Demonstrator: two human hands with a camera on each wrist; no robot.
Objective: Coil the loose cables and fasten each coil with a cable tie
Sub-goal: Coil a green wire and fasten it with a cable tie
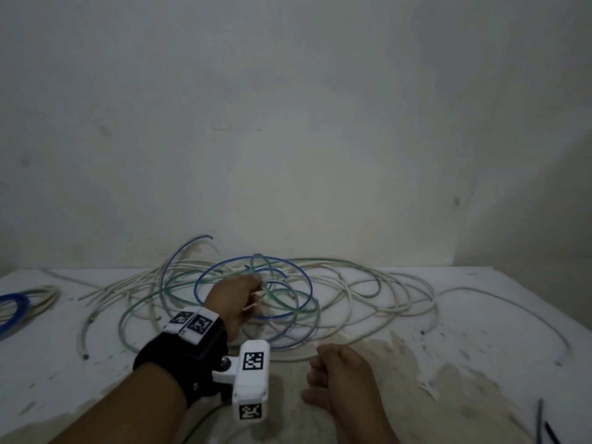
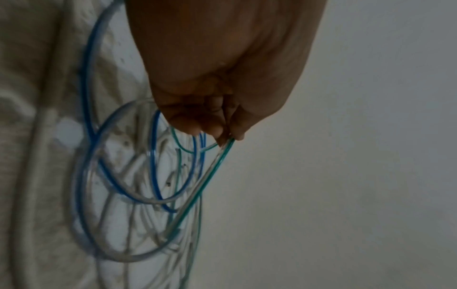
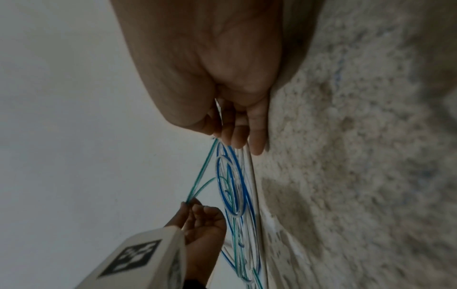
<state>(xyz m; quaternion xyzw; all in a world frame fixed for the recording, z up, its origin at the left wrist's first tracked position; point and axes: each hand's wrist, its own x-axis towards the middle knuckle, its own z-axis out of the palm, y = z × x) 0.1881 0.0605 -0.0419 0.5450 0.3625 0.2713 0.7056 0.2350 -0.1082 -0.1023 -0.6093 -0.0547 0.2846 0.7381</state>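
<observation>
The left hand (image 1: pixel 235 299) pinches green cable loops (image 2: pixel 210 176) above the loose tangle (image 1: pixel 352 283) along the bench (image 1: pixel 480 331) back edge. The right hand (image 1: pixel 339 376), fingers curled, rests near the front edge; whether it holds anything is unclear.

Glossy smooth plastic cables (image 1: pixel 256 283), rough matt stained tabletop (image 1: pixel 448 363), matt black cloth wrist strap (image 1: pixel 179 357)

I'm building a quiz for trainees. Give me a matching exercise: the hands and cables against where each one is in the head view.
1 left hand
2 right hand
3 blue coil
4 dark cables

A far left
B middle, pinching the green cable
C bottom right corner
D near front, right of centre

Pairs: 1-B, 2-D, 3-A, 4-C
</observation>
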